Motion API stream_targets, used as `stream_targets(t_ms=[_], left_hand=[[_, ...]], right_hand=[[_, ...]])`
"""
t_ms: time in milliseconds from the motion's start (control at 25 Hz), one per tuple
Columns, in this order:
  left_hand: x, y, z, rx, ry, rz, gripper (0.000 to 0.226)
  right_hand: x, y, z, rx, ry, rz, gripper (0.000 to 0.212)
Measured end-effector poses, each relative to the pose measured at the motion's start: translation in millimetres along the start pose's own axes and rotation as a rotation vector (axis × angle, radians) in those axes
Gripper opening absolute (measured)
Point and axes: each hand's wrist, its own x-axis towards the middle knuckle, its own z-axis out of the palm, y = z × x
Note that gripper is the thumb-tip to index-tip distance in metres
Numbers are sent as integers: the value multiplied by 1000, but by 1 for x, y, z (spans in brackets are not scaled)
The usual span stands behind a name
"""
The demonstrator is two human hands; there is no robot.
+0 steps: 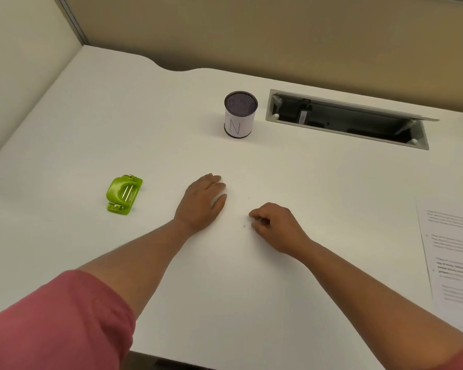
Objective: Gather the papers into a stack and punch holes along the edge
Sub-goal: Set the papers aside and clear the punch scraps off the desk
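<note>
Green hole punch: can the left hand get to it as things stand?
Probably yes. The hole punch sits on the desk just left of the left hand, which lies flat and holds nothing. Only bare desk lies between them; the mesh cup stands farther back.

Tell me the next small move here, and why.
Probably reach the right hand over to the papers at the desk's right edge: neither hand holds anything, the left hand rests flat, and the green hole punch sits untouched.
</note>
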Motion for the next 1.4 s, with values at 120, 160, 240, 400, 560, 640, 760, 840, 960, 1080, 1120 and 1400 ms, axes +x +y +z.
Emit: stream_targets(t_ms=[120,160,240,400,560,640,760,840,960,1080,1120,1400], left_hand=[[-1,0,1,31,14,9,42],[0,1,1,41,19,15,41],[2,0,2,46,16,5,39],[2,0,3,49,-2,-15,41],[3,0,3,63,-3,-3,41],[3,-1,3,65,-1,-2,42],[3,-2,5,69,7,1,41],[3,-2,5,73,1,0,41],[4,-3,5,78,-7,-6,45],[4,-3,6,76,-13,-9,47],[4,-2,6,72,-14,-12,47],[4,-1,3,72,-7,-8,47]], right_hand=[[-1,0,2,13,-45,-19,15],[0,-1,4,19,-58,-15,14],[3,-4,8,12,-53,-2,15],[6,-7,11,-25,-22,18,23],[8,-12,10,-49,-14,12,14],[9,-13,11,-88,-11,0,14],[12,-14,14,-195,4,-48,19],[13,-17,16,-254,6,-74,20],[12,-18,22,-396,-11,-116,14],[11,-16,28,-568,12,-191,19],[10,-17,29,-610,19,-218,22],[25,-24,-1,-33,-174,67,23]])
